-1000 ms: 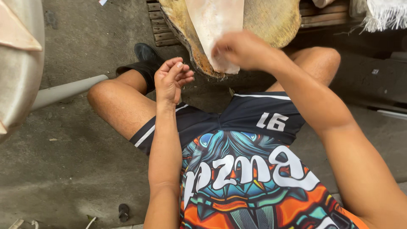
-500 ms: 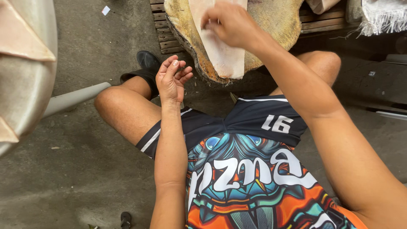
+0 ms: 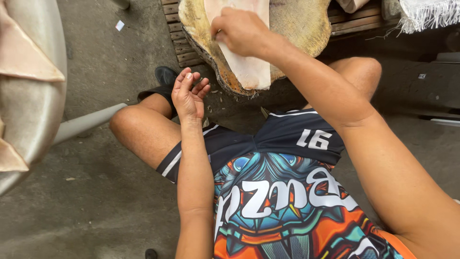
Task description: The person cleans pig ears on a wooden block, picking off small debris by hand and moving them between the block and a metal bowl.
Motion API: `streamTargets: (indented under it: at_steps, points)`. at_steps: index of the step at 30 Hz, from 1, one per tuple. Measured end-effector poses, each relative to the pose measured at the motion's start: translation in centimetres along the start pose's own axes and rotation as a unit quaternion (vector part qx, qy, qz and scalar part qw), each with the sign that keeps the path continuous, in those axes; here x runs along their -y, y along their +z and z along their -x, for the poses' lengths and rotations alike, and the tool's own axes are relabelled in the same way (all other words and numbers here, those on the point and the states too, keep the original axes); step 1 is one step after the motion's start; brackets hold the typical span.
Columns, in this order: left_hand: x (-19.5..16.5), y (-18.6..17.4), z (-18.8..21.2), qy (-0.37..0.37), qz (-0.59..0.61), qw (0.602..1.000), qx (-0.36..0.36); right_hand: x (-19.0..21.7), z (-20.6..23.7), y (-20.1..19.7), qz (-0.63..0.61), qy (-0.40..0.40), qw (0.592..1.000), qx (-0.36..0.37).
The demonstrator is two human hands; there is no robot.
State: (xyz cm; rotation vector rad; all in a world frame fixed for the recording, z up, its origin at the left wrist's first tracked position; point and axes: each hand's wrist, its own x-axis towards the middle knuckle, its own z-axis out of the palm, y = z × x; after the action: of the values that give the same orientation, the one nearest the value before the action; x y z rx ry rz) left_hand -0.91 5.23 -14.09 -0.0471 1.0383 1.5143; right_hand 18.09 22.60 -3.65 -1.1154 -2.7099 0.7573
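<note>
1. Metal basin (image 3: 33, 110) at left held pale pieces (image 3: 26, 55).
2. Left hand (image 3: 188, 93) hovered empty, fingers loosely curled, above knee.
3. Right hand (image 3: 239, 31) pressed on pale fillet (image 3: 247, 67), lying whole on round wooden block (image 3: 297, 24); grip unclear, no cuts visible.

Right hand (image 3: 242, 31) outstretched, left hand (image 3: 188, 93) loose

no packages, labels, signs or screens in view, only a small white paper scrap (image 3: 120, 25) on the concrete ground
</note>
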Motion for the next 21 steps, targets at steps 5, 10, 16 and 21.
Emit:
streamTargets:
  at_steps: [5, 10, 16, 21]
  points:
    - [-0.3, -0.4, 0.0, 0.011, 0.029, 1.0, 0.007, 2.4, 4.1, -0.5, 0.107, -0.019, 0.97, 0.219]
    - [-0.1, 0.0, 0.1, 0.009, -0.001, 1.0, 0.015, 0.8, 2.4, -2.2, 0.022, 0.042, 0.988, 0.149]
    - [-0.3, 0.0, 0.0, 0.007, 0.008, 1.0, -0.011, 0.6, 4.4, -0.7, 0.002, 0.081, 0.991, 0.111]
    - [-0.1, -0.4, 0.0, 0.003, 0.025, 1.0, 0.015, -0.1, 9.4, -1.6, -0.093, 0.056, 0.985, 0.132]
